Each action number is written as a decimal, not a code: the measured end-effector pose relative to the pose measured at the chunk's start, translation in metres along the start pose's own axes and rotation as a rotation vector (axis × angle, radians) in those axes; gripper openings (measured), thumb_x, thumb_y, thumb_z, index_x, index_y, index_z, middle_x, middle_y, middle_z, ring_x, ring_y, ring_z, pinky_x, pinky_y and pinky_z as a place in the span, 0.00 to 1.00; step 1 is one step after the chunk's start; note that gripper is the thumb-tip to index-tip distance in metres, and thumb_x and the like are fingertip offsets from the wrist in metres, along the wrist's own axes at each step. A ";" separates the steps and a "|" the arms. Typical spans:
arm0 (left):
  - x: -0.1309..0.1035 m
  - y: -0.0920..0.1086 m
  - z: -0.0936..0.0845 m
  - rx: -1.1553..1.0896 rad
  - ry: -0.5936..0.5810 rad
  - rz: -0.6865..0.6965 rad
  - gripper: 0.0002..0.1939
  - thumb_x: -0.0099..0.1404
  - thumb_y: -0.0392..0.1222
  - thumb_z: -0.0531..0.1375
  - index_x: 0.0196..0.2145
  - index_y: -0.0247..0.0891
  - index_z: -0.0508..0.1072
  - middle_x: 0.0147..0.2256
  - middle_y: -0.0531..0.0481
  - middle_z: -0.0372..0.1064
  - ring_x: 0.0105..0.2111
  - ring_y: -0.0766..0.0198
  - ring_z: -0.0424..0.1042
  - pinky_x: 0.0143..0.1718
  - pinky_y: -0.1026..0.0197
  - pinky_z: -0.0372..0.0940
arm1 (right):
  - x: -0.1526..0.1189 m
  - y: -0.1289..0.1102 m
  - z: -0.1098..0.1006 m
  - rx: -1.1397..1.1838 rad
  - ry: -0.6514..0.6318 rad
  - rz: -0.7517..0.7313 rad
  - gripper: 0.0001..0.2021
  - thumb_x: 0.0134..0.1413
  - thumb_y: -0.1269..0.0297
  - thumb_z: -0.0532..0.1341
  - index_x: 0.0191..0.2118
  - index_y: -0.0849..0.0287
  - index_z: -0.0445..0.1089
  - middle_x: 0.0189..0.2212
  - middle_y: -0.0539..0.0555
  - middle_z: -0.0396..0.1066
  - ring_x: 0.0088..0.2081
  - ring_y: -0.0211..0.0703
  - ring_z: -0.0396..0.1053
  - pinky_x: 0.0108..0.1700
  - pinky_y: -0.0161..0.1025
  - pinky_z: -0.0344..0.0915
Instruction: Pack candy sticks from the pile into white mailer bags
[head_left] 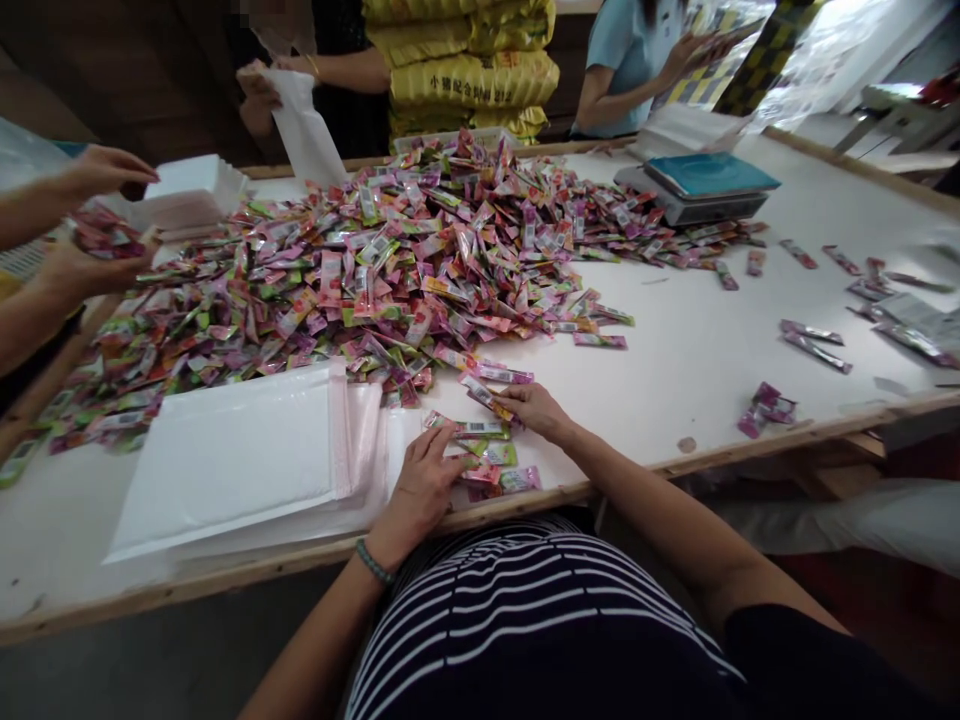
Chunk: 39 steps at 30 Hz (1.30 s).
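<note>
My right hand (536, 410) pinches the end of a small stick packet (480, 390) with a yellow and purple wrapper, just above the table. My left hand (424, 485) rests on the table near its front edge, thumb and forefinger apart. Its fingertips touch the left ends of a few packets lying together, among them a green one with a barcode (476, 430) and a purple one (521, 480). Behind both hands spreads a large heap of such colourful packets (390, 270). White padded mailers (240, 450) lie stacked left of my left hand, partly under it.
A scale with a teal top (709, 175) stands at the back right. Loose packets (814, 345) are scattered on the right. At left a co-worker's hands (97, 240) hold packets by a white stack (191, 190); across, another person holds a white bag (304, 120). Yellow sacks (472, 80) are piled behind.
</note>
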<state>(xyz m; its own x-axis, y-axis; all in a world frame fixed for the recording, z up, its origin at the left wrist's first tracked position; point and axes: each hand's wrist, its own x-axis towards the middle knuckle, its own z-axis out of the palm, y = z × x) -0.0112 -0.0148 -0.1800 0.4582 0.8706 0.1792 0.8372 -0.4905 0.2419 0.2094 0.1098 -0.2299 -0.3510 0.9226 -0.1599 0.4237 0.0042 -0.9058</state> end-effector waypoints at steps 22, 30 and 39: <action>0.045 -0.011 0.005 -0.037 -0.316 -0.093 0.40 0.55 0.52 0.66 0.61 0.36 0.59 0.56 0.36 0.63 0.56 0.45 0.60 0.57 0.42 0.56 | 0.007 -0.026 -0.018 -0.832 0.152 -0.195 0.14 0.64 0.62 0.56 0.49 0.62 0.72 0.47 0.63 0.71 0.49 0.52 0.65 0.49 0.44 0.60; 0.039 0.006 0.007 -0.128 -0.239 -0.117 0.19 0.60 0.34 0.58 0.50 0.38 0.70 0.43 0.43 0.69 0.45 0.53 0.65 0.47 0.49 0.64 | -0.008 -0.008 -0.039 -0.734 0.170 -0.194 0.11 0.63 0.68 0.53 0.42 0.59 0.73 0.38 0.58 0.72 0.42 0.47 0.66 0.44 0.41 0.60; 0.021 0.019 0.009 -0.275 -0.055 -0.176 0.56 0.51 0.49 0.70 0.67 0.41 0.41 0.66 0.32 0.40 0.65 0.39 0.46 0.62 0.37 0.51 | -0.024 -0.054 -0.011 -0.657 -0.453 -0.503 0.15 0.66 0.61 0.52 0.50 0.56 0.72 0.47 0.58 0.73 0.48 0.48 0.67 0.47 0.44 0.57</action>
<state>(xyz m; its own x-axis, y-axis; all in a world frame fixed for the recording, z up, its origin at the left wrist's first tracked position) 0.0163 -0.0057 -0.1801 0.3352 0.9402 0.0613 0.7965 -0.3175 0.5146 0.2041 0.0914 -0.1728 -0.8534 0.5162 -0.0729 0.4717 0.7049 -0.5298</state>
